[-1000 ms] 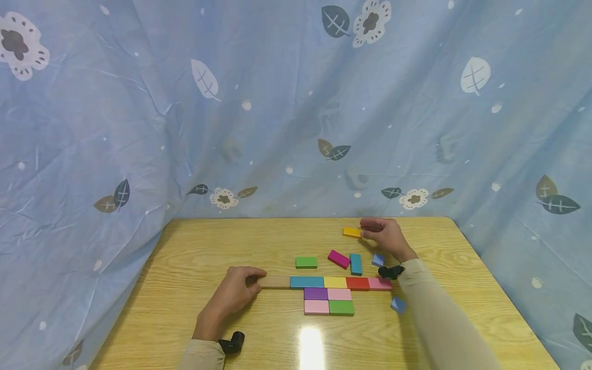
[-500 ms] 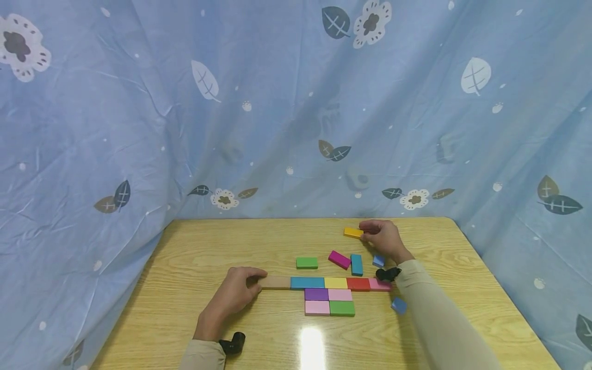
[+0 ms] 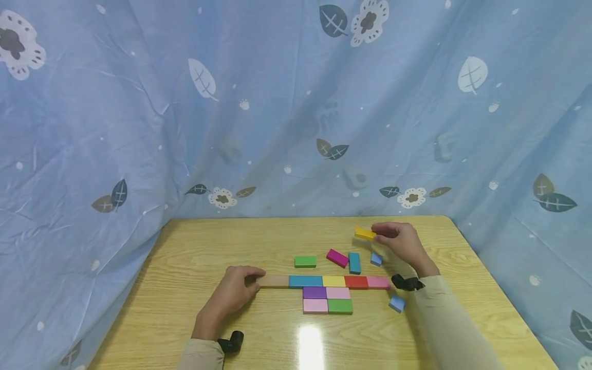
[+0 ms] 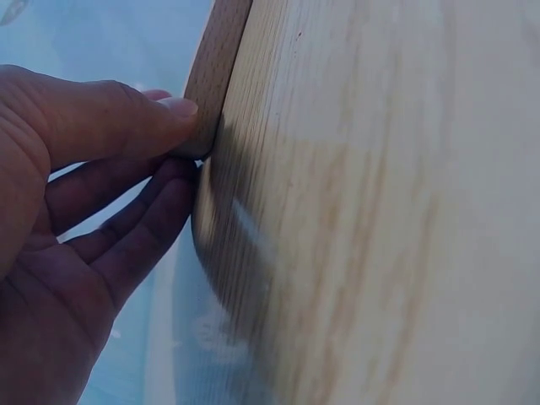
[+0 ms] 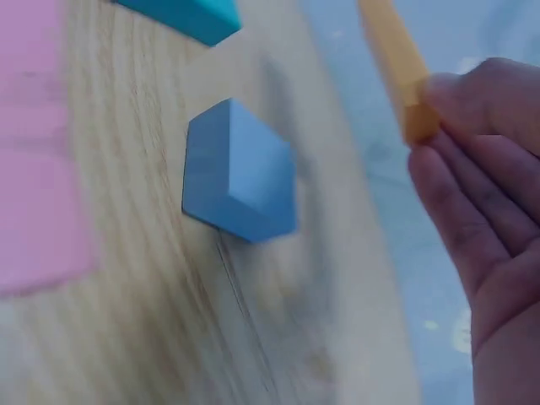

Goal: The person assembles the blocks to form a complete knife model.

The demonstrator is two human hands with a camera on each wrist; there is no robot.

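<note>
At the far right, the right hand pinches the right end of an orange block, held above the worktop. The left hand grips the left end of a tan block, which lies in line with a long blue block, yellow block, red block and pink block running rightward.

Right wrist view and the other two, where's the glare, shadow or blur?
Head view: bright glare on the near part of the table, soft shadow beside the right sleeve. Left wrist view: dark shadow on the table next to the left hand. Right wrist view: pink block and orange block soft, blue block crisper.
</note>
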